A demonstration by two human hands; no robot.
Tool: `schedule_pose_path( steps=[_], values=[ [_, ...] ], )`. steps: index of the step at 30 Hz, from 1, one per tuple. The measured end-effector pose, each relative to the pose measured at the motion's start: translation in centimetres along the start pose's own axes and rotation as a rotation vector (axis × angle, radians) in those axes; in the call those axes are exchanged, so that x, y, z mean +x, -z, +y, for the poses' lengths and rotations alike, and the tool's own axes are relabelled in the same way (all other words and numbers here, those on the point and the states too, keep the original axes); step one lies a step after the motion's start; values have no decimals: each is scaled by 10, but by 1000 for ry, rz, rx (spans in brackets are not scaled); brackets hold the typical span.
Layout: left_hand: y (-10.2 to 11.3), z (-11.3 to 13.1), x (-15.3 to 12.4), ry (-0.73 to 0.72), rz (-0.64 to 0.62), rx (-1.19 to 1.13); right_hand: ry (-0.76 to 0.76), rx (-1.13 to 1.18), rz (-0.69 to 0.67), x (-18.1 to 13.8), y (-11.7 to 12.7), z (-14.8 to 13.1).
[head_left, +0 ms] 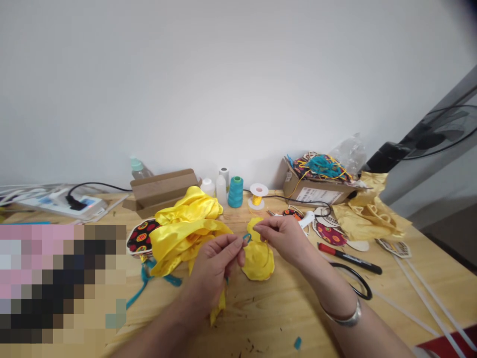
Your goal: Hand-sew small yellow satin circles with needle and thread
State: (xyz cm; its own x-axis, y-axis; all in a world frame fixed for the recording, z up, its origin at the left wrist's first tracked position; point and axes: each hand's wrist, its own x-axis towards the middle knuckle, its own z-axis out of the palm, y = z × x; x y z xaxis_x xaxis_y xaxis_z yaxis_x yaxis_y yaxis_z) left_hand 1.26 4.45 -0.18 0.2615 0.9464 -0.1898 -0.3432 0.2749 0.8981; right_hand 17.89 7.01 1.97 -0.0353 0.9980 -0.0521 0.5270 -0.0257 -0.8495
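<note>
My left hand (221, 261) pinches a short loop of teal cord (247, 237) between thumb and forefinger. Just to its right, my right hand (285, 237) is closed in a pinch, and what its fingertips hold is too small to make out. Beneath and between both hands lies a flat yellow fabric shape (258, 261) with a rounded edge. A crumpled heap of shiny yellow satin (182, 238) sits left of my left hand, partly over a dark patterned piece (142, 237). Teal strips (143, 281) trail on the table below it.
Along the wall stand a cardboard box (164, 191), a teal thread cone (235, 192), a spool of yellow cord (258, 196) and a filled carton (320, 189). A white glue gun (307, 219) and a red-black marker (350, 258) lie at right. A power strip (85, 206) is at left.
</note>
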Motion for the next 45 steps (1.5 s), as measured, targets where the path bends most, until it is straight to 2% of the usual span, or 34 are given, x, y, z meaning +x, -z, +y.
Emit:
schedule_pose_path(
  steps=[3,6,9,13,17,23,33,40,45],
  values=[
    [0,-1,2,-4,26,-12,-66,224,-58,-1,-4,5],
    [-1,-3,4,0,43,-7,-92,450,-197,-3,-7,7],
    [0,-7,6,2,51,17,-95,550,-311,-4,-10,9],
    [3,-11,7,13,18,57,-81,503,-290,-4,-12,12],
    [4,-15,7,55,-46,88,33,352,-197,-3,-11,14],
    [2,-15,7,108,-29,148,99,171,-163,-4,-7,15],
    [-3,-11,6,54,-39,189,97,158,-167,-6,-7,14],
    [-2,-8,7,-55,-96,526,108,168,-155,-6,-7,13],
    [-1,-7,6,-68,-82,609,84,228,-134,-6,-9,12]
  ],
)
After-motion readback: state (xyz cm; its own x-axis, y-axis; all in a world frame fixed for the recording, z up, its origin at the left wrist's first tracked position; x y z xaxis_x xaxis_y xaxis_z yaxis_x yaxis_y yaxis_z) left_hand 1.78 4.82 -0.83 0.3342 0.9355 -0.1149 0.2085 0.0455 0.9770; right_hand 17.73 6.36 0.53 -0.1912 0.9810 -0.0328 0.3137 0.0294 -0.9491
